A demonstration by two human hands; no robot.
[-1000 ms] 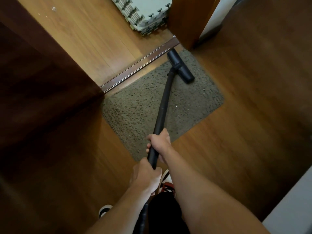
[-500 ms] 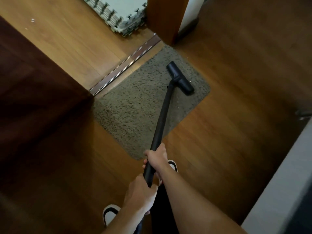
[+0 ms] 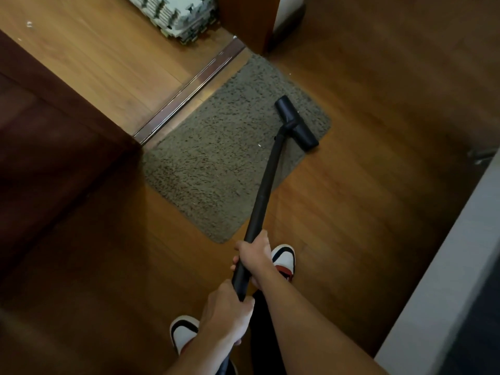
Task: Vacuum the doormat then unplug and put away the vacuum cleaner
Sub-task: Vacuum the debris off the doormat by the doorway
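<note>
A grey-brown shaggy doormat (image 3: 216, 158) lies on the wooden floor in front of a metal door threshold (image 3: 189, 87). The black vacuum wand (image 3: 266, 185) slants from my hands up to its black floor head (image 3: 296, 123), which sits on the mat's right part near the right edge. My right hand (image 3: 253, 255) grips the wand higher up. My left hand (image 3: 226, 312) grips its lower end, close to my body. The vacuum's body and cord are out of view. A small white speck (image 3: 259, 145) lies on the mat just left of the wand.
A dark wooden door (image 3: 54, 136) stands on the left. Stacked grey foam puzzle tiles (image 3: 178, 14) lie beyond the threshold. A door frame post (image 3: 249, 20) rises at the top. A white wall edge (image 3: 443, 266) runs along the right. My two sneakers (image 3: 284, 259) stand below the mat.
The floor head has been drawn back from the threshold toward me and to the mat's right edge. The view shifted, and both hands kept their grip on the wand.
</note>
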